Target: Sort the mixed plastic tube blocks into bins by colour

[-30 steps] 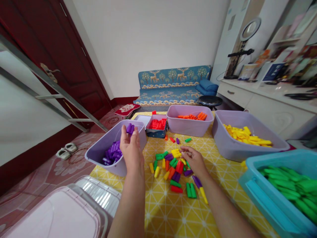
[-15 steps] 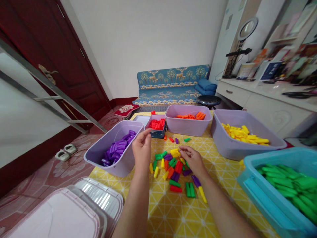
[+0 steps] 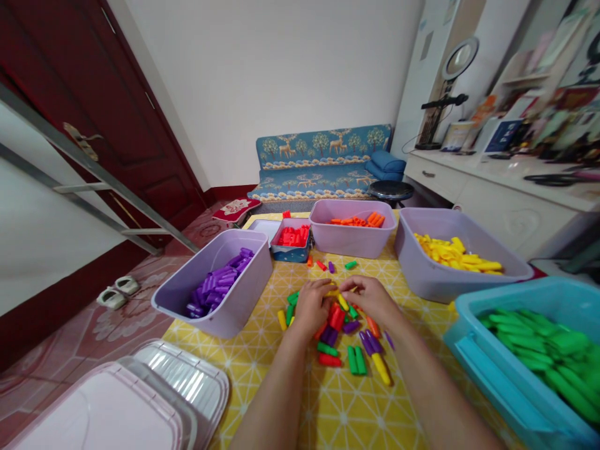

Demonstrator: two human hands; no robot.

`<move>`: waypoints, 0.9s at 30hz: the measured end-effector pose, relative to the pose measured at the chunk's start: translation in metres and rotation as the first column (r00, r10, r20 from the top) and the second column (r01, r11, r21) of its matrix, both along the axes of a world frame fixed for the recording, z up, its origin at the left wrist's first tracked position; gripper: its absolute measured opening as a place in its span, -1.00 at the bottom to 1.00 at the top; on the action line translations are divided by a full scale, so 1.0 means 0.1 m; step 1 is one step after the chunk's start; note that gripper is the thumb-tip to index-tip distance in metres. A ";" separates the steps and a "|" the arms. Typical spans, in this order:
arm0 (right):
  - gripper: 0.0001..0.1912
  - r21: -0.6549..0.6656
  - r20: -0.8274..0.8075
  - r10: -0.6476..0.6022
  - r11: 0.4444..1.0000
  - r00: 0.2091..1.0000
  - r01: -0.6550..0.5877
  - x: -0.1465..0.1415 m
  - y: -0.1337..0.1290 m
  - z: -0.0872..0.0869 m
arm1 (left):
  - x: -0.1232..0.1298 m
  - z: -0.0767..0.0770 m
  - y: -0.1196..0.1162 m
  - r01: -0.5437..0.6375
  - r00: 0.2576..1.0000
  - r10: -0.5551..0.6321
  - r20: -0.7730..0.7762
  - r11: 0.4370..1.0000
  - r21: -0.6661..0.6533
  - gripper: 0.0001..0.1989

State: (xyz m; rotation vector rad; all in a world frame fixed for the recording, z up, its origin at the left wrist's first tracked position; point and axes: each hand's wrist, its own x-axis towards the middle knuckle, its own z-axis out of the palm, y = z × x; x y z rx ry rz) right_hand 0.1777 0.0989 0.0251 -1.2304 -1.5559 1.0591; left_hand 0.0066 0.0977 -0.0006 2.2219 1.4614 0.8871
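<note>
A pile of small coloured plastic tube pieces (image 3: pixel 336 317) lies mid-table, in red, green, yellow, purple and orange. My left hand (image 3: pixel 313 306) is over its left side, fingers curled down; what they grip is hidden behind the hand. From the right, my right hand (image 3: pixel 370 299) reaches in with thumb and fingers pinched at a yellow piece (image 3: pixel 344 302). The two hands' fingertips are close together. Nearer me lie a green pair (image 3: pixel 357 360), a red piece (image 3: pixel 329 360) and a yellow piece (image 3: pixel 381 369) touching purple ones (image 3: pixel 370 343).
Around the pile stand a bin of purple pieces (image 3: pixel 253 300), a small box of red ones (image 3: pixel 290 254), a bin of orange (image 3: pixel 351 242), a bin of yellow (image 3: pixel 422 275) and a turquoise bin of green (image 3: pixel 487 375). Stacked lids (image 3: pixel 103 406) sit at lower left.
My left hand has come down from beside the red box onto the pile, near my right hand. My right hand stays at the yellow pieces. The view has shifted slightly.
</note>
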 end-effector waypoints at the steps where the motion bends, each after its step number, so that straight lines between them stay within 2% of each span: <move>1: -0.86 0.010 0.114 0.093 0.995 0.989 -0.095 0.02 -0.03 0.04 | -0.01 0.00 0.00 0.000 1.000 0.000 0.004 1.000 0.005 -0.64; 3: -0.70 -0.001 0.307 0.218 0.973 0.926 -0.229 0.03 -0.10 0.08 | -0.02 0.00 0.01 -0.006 1.000 0.005 0.014 1.000 0.014 -0.68; 4: -0.62 -0.001 0.380 0.235 0.967 0.895 -0.254 0.02 -0.13 0.09 | -0.03 0.00 0.01 -0.011 1.000 0.011 0.017 1.000 0.019 -0.71; 6: -0.54 0.030 0.485 0.200 0.969 0.851 -0.245 -0.02 -0.16 0.08 | -0.03 0.00 0.00 -0.023 1.000 0.023 0.015 0.999 0.030 -0.76; 9: -0.64 0.058 0.547 0.147 0.975 0.824 -0.213 -0.08 -0.14 0.02 | -0.04 0.00 0.00 -0.044 0.999 0.044 0.004 0.998 0.043 -0.80; 11: -0.77 0.044 0.487 0.154 0.979 0.859 -0.201 -0.09 -0.09 -0.03 | -0.04 0.00 0.01 -0.055 0.998 0.055 0.004 0.997 0.047 -0.82; 14: -0.88 -0.013 0.238 0.155 0.988 0.959 -0.156 -0.08 -0.02 -0.10 | -0.04 -0.01 0.03 -0.067 0.998 0.067 0.006 0.996 0.059 -0.81; 16: -0.84 -0.083 0.056 0.113 0.991 0.992 -0.109 -0.06 0.00 -0.13 | -0.04 -0.01 0.03 -0.066 0.997 0.064 0.038 0.996 0.065 -0.73; 18: -0.76 -0.147 -0.047 0.049 0.988 0.998 -0.055 -0.06 0.01 -0.16 | -0.05 0.00 0.03 -0.048 0.992 0.040 0.118 0.997 0.064 -0.66; 22: -0.69 -0.207 -0.107 -0.060 0.978 0.992 0.036 -0.07 0.01 -0.19 | -0.05 0.02 0.01 -0.017 0.971 0.005 0.239 0.999 0.047 -0.57; 27: -0.61 -0.226 -0.183 -0.062 0.974 0.981 0.020 -0.09 0.06 -0.22 | -0.03 0.00 -0.01 -0.027 0.973 0.023 0.228 1.000 0.011 -0.73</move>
